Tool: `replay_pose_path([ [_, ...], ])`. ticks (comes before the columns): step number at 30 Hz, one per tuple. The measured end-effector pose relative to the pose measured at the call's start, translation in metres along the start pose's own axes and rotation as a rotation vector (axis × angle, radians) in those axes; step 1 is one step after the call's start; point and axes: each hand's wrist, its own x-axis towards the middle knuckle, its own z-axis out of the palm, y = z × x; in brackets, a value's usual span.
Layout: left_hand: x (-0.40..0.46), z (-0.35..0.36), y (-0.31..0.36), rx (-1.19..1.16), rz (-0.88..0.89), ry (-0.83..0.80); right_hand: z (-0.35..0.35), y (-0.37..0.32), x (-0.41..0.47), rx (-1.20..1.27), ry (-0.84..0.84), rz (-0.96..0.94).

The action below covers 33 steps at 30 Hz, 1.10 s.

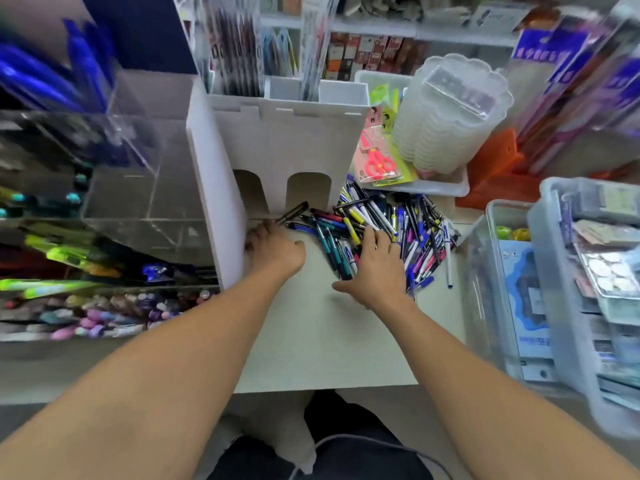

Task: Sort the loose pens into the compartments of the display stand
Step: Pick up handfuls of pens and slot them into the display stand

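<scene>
1. Bench: pale surface across the centre of the frame, carrying the stand, the pens and both hands; bare at its near end.
2. Display stand: white, upright, upper centre; two arched openings at its base, just behind the pens; a row of open compartments along its top, some holding packaged stock.
3. Clear acrylic racks: left of the frame, touching the stand's side panel; tiers of blue, yellow-green and pastel pens; one upper tier looks empty.
4. Storage bins: translucent, right of the frame; packaged goods inside; print on the blue package too blurred to read.
5. Stack of clear tubs: upper right; packaged pink scissors just beside it, lettering illegible.
6. Loose pens: mixed pile, centre right, at the stand's foot; none seen sorted yet; barrel markings unreadable.
7. Left hand: against the stand's base, fingers curled forward at a dark pen; whether they pinch it, cannot tell.
8. Right hand: flat on the pile's near edge, fingers spread and straight, clamped on nothing.
9. Risk, judged: raking the pile may roll pens off the bench's right edge beside the bins; crossed barrels may snag and drag neighbours; similar colours invite misfiling.
</scene>
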Motion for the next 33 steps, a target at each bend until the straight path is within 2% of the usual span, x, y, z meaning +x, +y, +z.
replay_pose_path([
  [4, 0.015, 0.005, -0.003, 0.067, 0.025, -0.014, 0.008, 0.003, 0.016, 0.07, 0.017, 0.003],
  [7, 0.015, 0.015, -0.003, -0.078, 0.029, -0.02, 0.011, 0.001, 0.022, 0.142, 0.005, 0.029],
  [10, 0.009, 0.022, 0.0, -0.201, -0.045, -0.051, 0.015, -0.004, 0.021, 0.214, -0.025, 0.057],
  [13, 0.001, 0.025, 0.006, -0.377, -0.152, -0.124, 0.019, -0.006, 0.018, 0.404, -0.016, 0.093],
  [17, 0.0, 0.026, 0.019, -0.573, -0.256, -0.129, 0.011, 0.0, 0.013, 0.635, 0.012, 0.109],
  [20, 0.0, 0.029, 0.033, -0.51, -0.279, -0.121, 0.004, 0.014, 0.007, 0.479, 0.016, 0.153],
  [24, -0.009, 0.04, 0.05, -0.369, -0.257, -0.03, 0.01, 0.023, -0.003, 0.249, -0.215, 0.23],
  [29, -0.012, 0.047, 0.054, -0.24, -0.176, 0.034, 0.023, 0.022, 0.001, 0.392, -0.193, 0.181],
  [33, -0.006, 0.045, 0.046, -0.275, -0.154, 0.052, 0.032, 0.024, -0.003, 0.531, -0.095, 0.106],
])
